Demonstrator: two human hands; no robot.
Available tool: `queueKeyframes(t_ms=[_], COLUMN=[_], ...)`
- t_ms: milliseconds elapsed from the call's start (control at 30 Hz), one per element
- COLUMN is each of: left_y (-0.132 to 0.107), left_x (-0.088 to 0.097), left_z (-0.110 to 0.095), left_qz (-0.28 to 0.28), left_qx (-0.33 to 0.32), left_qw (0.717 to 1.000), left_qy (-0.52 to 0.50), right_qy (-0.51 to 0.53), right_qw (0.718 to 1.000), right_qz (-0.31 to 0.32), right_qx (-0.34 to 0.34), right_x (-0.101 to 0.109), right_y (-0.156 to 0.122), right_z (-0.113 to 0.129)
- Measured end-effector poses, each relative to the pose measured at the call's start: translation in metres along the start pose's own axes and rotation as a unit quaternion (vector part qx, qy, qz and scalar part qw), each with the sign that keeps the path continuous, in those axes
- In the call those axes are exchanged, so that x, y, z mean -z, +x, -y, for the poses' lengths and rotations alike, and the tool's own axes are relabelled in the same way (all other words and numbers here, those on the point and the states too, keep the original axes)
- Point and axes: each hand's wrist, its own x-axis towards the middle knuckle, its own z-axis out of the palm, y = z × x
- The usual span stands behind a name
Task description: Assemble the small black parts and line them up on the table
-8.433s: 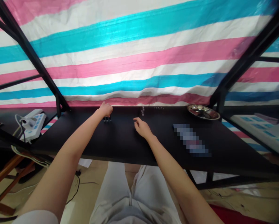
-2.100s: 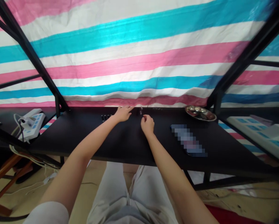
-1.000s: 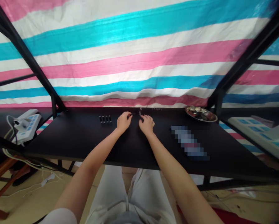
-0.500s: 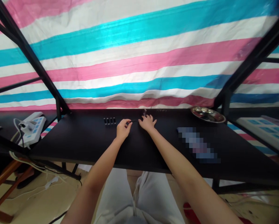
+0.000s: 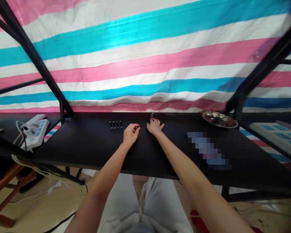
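Pinching a dark stick [image 5: 142, 126], the left hand [image 5: 130, 134] could slip; nudging forward, the splayed right hand [image 5: 155, 127] could scatter pieces [image 5: 152, 115] beyond.

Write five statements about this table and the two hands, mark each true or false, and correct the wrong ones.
1. Four dark cylinders sit in a row to the left of the left hand. True.
2. The shiny metal plate lies at the near edge of the black table. False: it lies toward the far right corner.
3. A thin dark piece sticks out from the left hand's fingertips. True.
4. The right hand is clenched in a fist. False: its fingers are spread.
5. The two hands are clasped together. False: they are apart.
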Motion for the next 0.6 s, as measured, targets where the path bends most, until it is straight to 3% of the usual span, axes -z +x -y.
queueKeyframes(t_ms=[200,367,600], left_y=[0.000,0.001,-0.002], left_x=[-0.002,-0.003,-0.001], left_z=[0.003,0.002,-0.003], left_qz=[-0.008,-0.019,-0.021], left_qx=[0.033,0.093,0.142], left_qw=[0.999,0.993,0.981], left_qy=[-0.026,-0.072,-0.126], right_qy=[0.023,0.103,0.255], right_qw=[0.999,0.991,0.947], right_qz=[-0.034,-0.065,-0.133], right_qx=[0.030,0.047,0.141], right_x=[0.002,0.012,0.016], right_y=[-0.025,-0.046,-0.057], right_z=[0.001,0.001,-0.006])
